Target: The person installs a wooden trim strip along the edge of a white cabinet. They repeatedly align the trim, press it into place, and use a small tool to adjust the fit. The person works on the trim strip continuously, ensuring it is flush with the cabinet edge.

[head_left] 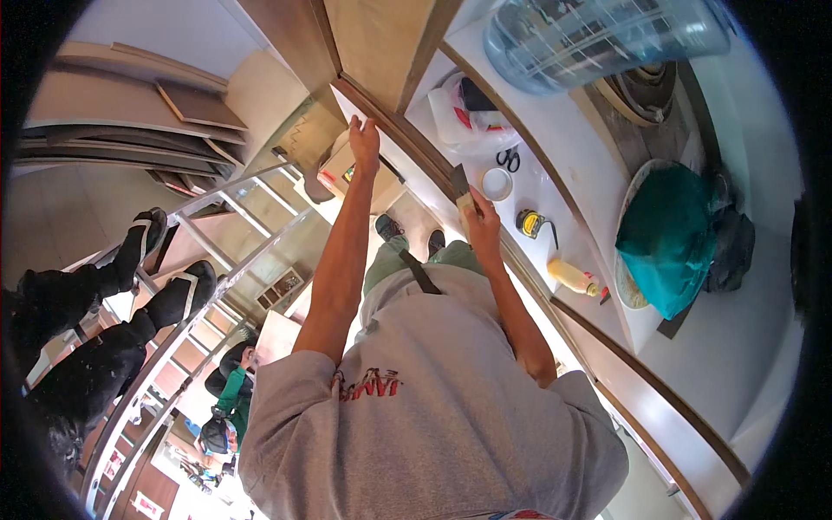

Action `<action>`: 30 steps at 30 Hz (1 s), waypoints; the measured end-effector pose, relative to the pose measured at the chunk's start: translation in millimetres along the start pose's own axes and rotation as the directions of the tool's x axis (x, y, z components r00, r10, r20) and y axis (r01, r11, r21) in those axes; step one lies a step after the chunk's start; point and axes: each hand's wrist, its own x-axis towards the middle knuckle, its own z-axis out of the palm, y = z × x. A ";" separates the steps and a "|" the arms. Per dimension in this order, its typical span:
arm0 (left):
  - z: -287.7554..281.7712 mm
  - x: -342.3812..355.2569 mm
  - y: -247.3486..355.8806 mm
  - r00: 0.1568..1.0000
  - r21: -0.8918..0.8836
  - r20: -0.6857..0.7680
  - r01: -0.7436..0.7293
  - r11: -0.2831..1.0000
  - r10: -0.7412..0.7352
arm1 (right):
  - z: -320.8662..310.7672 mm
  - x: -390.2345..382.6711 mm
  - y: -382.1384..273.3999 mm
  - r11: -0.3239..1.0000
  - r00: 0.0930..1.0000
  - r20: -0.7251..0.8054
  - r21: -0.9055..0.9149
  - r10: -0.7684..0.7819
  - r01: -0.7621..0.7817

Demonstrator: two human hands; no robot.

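Note:
My right hand [482, 227] is closed around the pale handle of a putty knife [459, 179]. Its dark flat blade points up beside the brown wooden edge of the shelf. My left hand [365, 141] reaches forward to the far end of that wooden edge [394, 126], next to a white panel face. Its fingers are bent together, and what they hold, if anything, is too small to make out. On the white shelf to the right of the putty knife are a white round cup or roll [497, 184], black-handled scissors [509, 159] and a yellow-black tape measure [529, 224].
A yellowish bottle [572, 276], a white plastic bag [468, 117], a large blue water jug [607, 43] and a teal bag [667, 238] rest on the right-hand shelves. To the left, a person in dark trousers [113, 347] stands on a metal ladder [230, 204]. Another person [230, 407] is lower down.

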 end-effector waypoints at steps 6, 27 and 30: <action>34.1 -47.9 3.0 0.968 -0.018 0.170 0.191 0.981 -0.185 | -14.0 -5.7 15.6 1.000 0.997 -0.074 0.021 -0.017 0.019; 13.3 -108.9 -88.0 0.981 0.199 0.167 0.065 0.978 -0.100 | -96.0 -45.4 77.1 0.967 1.000 0.009 0.256 0.000 -0.002; 28.0 -123.7 -69.4 0.972 0.222 0.180 0.112 0.969 -0.153 | -106.8 -52.4 89.6 0.819 0.981 0.159 0.545 0.107 -0.178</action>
